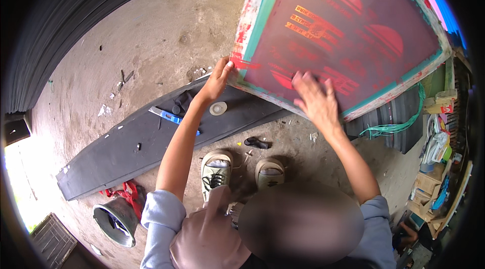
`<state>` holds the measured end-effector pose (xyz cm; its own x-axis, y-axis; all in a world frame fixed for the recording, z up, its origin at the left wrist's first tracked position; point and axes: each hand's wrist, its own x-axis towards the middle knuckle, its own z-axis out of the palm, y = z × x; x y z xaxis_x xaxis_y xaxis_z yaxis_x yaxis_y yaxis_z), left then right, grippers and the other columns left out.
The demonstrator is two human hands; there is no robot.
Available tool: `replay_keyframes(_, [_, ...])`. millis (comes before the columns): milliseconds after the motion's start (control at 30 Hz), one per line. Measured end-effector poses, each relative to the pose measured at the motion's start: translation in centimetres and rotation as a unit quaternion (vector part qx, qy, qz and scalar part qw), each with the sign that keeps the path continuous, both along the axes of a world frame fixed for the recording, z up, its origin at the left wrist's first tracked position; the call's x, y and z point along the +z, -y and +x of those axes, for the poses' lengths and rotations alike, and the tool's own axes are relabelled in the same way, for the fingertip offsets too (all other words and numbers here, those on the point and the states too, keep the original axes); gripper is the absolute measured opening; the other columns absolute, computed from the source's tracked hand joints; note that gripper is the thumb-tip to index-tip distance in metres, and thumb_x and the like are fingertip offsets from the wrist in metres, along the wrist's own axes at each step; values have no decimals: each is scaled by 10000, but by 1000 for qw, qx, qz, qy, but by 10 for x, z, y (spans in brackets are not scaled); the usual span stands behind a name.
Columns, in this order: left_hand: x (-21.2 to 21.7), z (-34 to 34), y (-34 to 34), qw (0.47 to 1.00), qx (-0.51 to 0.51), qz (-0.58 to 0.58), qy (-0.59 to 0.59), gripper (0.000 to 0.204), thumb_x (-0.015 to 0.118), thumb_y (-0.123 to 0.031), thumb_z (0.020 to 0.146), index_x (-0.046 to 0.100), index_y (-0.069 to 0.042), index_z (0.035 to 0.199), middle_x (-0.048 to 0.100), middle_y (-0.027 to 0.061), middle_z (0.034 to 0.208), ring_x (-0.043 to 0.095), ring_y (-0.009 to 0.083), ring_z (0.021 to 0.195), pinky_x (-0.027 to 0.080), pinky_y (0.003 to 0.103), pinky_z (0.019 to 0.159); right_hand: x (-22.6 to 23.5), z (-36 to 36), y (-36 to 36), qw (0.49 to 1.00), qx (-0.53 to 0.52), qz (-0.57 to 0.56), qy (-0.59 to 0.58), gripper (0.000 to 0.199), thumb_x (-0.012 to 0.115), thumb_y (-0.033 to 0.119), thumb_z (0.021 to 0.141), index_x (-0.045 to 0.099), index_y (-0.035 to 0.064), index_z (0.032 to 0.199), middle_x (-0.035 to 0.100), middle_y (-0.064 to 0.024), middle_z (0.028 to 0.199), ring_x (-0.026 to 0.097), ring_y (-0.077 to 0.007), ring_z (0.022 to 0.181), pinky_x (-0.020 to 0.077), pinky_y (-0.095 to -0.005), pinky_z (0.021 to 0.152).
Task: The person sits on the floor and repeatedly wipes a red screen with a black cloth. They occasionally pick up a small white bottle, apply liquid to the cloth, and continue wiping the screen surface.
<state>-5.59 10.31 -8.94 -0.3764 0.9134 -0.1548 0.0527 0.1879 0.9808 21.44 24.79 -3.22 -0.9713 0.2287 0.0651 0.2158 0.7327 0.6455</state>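
Head view. Screen-printing frame [343, 36], tilted, raised above the concrete floor [151, 41]: teal-bordered mesh carrying red ink and stencilled stripe and half-disc shapes.

Left hand [218, 79]: clasps the frame's lower-left corner. Right hand [316, 99]: fingers spread, flat on the mesh near the frame's lower edge, gripping nothing.

Progress, judged: mesh already inked; frame handling under way.

Beneath: long black sheet [151, 140] on the floor, white tape roll [218, 108] and blue-handled tool [169, 116] at its middle.

Right edge: stacked cardboard boxes [427, 188], coloured packets [438, 145] above them.

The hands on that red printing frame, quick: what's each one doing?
Left hand: closed on the corner of the screen printing frame.
Right hand: open, fingers spread flat on the frame's red mesh.
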Motion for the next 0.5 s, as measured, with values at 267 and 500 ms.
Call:
replay_keyframes(267, [10, 12, -7, 999, 36, -5, -12, 403, 343, -320, 998, 447, 21, 1187, 536, 121, 1053, 489, 199, 1029, 358, 312, 931, -50, 19, 41, 983, -67, -134, -109, 670, 467, 489, 880, 287, 152, 1430, 203, -8, 1511, 144, -173, 1401, 78, -527, 1106])
replay_keyframes(500, [12, 14, -3, 997, 64, 6, -35, 388, 330, -314, 1003, 459, 13, 1167, 526, 108, 1032, 459, 172, 982, 355, 298, 911, 18, -34, -5, 935, -126, -119, -310, 725, 498, 445, 878, 225, 75, 1439, 227, -113, 1494, 186, -284, 1386, 47, -609, 1069])
